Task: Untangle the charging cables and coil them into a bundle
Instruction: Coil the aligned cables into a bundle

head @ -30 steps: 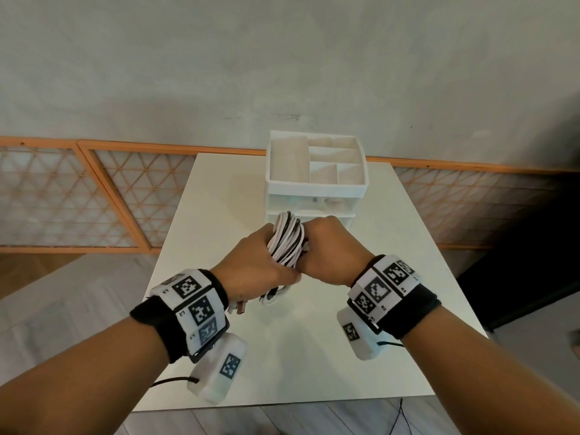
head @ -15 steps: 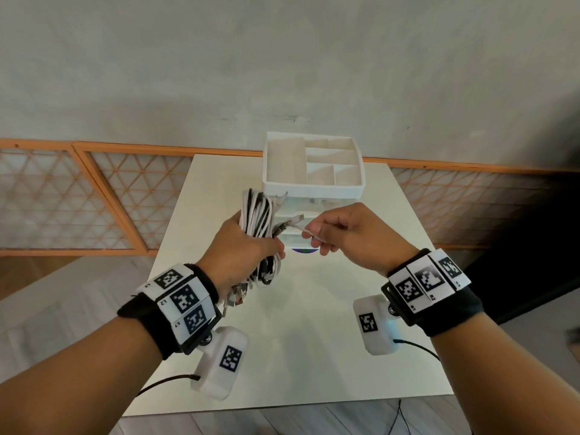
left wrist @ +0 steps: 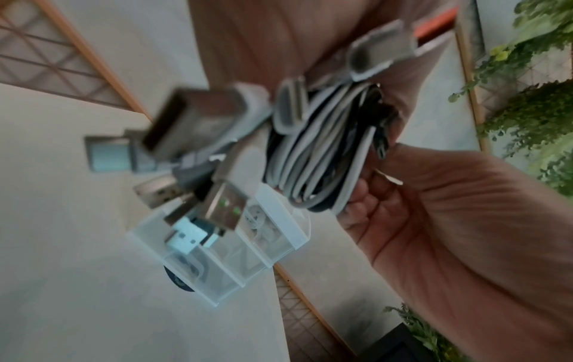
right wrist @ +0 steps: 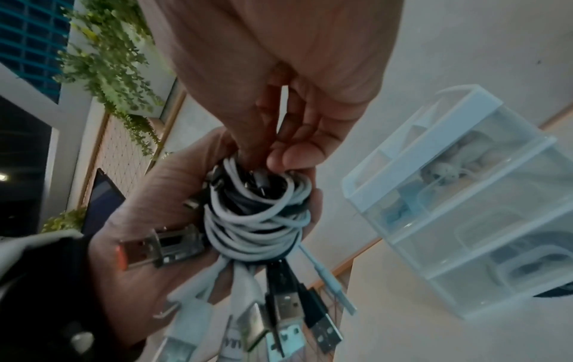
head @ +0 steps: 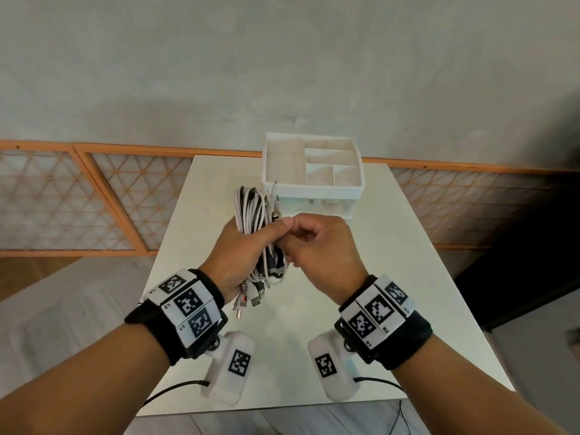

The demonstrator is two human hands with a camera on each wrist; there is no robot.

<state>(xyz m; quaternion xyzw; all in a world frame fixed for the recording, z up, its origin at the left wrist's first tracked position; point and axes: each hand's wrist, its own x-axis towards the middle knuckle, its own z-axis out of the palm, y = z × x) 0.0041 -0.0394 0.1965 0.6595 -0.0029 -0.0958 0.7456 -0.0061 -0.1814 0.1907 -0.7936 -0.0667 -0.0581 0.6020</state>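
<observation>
A coiled bundle of white and black charging cables [head: 251,208] stands upright above the white table [head: 392,277]. My left hand [head: 251,243] grips its middle, fingers wrapped round it. Several USB plugs [head: 248,299] hang below that fist. My right hand [head: 292,241] is against the bundle's right side, with thumb and fingers pinching into the strands. In the right wrist view the right fingertips [right wrist: 279,159] press at the top of the coil [right wrist: 257,215], which lies in the left palm [right wrist: 139,220]. The left wrist view shows the coil [left wrist: 319,151] and blurred plugs [left wrist: 192,117].
A white desk organiser [head: 314,171] with open top compartments and clear drawers stands at the back of the table, just behind the bundle. An orange-framed lattice panel [head: 94,199] runs along the wall. The table's front edge [head: 282,409] is below my wrists.
My right hand, which pinched a cable end out to the right half a second ago, has come back to the bundle. The left hand keeps its grip on the coil.
</observation>
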